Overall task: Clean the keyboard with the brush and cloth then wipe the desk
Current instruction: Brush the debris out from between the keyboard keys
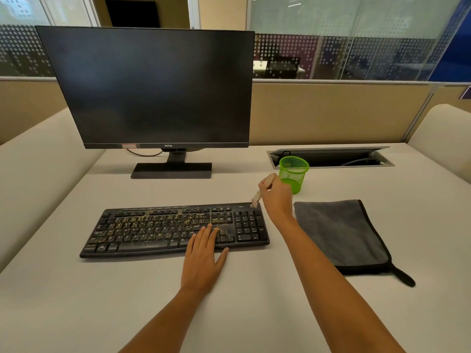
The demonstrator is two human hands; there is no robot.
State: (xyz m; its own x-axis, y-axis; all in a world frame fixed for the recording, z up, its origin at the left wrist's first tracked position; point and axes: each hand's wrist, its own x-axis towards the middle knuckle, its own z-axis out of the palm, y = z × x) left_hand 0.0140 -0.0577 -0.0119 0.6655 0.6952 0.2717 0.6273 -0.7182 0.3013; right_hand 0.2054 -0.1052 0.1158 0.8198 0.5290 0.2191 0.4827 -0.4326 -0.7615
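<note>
Left hand: I see it flat, fingers straight, on the keyboard's near-right keys.
Right hand: raised, pinching the brush over the keyboard's far-right corner.
Cloth: folded, toward the desk's right edge.

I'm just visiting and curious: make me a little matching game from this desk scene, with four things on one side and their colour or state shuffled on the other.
Things:
1. keyboard
2. cloth
3. mesh cup
4. brush

States:
A. held in the right hand
B. green, standing upright
C. speckled with yellowish crumbs, with the left hand resting on it
D. grey, lying flat to the right of the keyboard

Pairs: 1-C, 2-D, 3-B, 4-A
</note>
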